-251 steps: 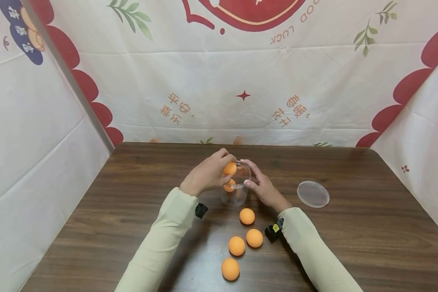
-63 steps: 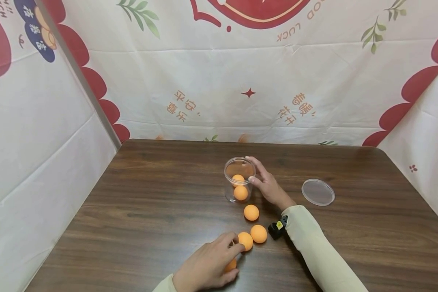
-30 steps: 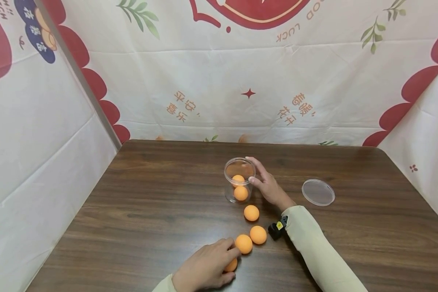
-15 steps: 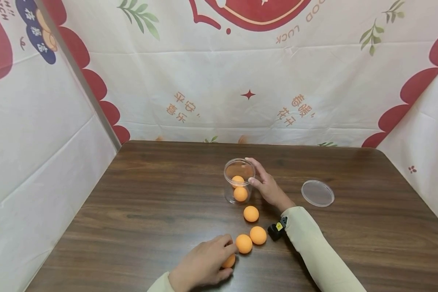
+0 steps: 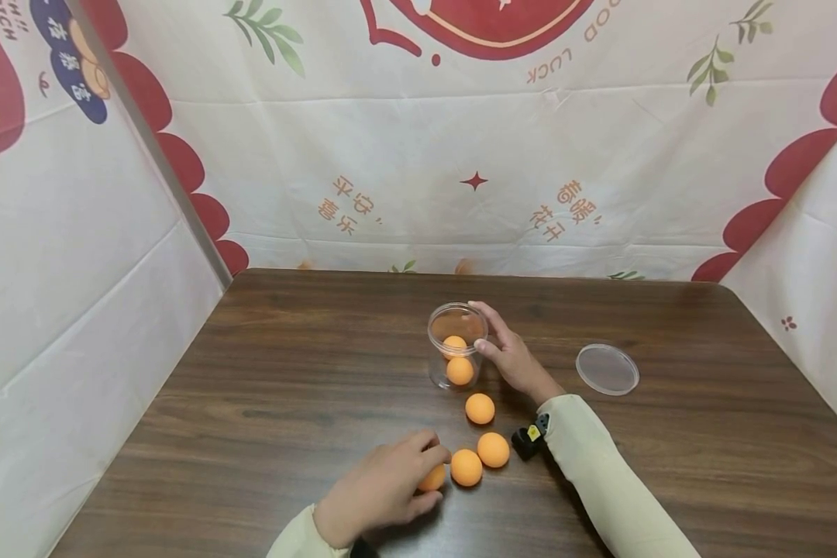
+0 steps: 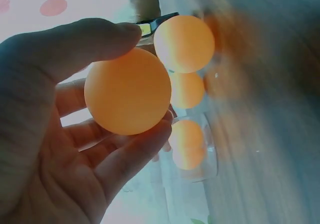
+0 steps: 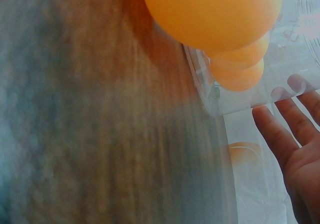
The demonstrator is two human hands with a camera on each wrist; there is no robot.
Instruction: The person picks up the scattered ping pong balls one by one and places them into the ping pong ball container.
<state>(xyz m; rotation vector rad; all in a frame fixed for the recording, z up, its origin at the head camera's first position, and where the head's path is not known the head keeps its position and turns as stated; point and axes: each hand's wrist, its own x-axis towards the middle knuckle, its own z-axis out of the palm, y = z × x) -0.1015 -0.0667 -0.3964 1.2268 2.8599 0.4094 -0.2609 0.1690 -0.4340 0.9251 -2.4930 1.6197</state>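
Between the thumb and fingers of my left hand [image 5: 380, 488] is an orange ping-pong ball [image 6: 127, 91]. In the head view this hand is left of the loose balls, low over the table. My right hand [image 5: 512, 356] holds a clear plastic jar [image 5: 435, 368] by its right side, thumb near the rim and fingers behind. The jar stands upright and uncovered, with two orange balls [image 5: 459, 370] inside. Three loose balls lie on the table in front of it: one near the jar [image 5: 480, 408], and a pair [image 5: 493, 450] close together nearer me. The right wrist view shows fingertips [image 7: 265, 119] against the jar wall.
A clear round lid [image 5: 607, 370] lies flat on the brown wooden table [image 5: 286, 349], right of my right hand. Behind the table hangs a white printed cloth [image 5: 404, 155], with more cloth at both sides. A small black camera [image 5: 528, 439] sits at my right wrist.
My left hand has left the jar's mouth, come to the front and taken another ball; lately it has moved slightly away from me with it. My right hand stays at the jar.
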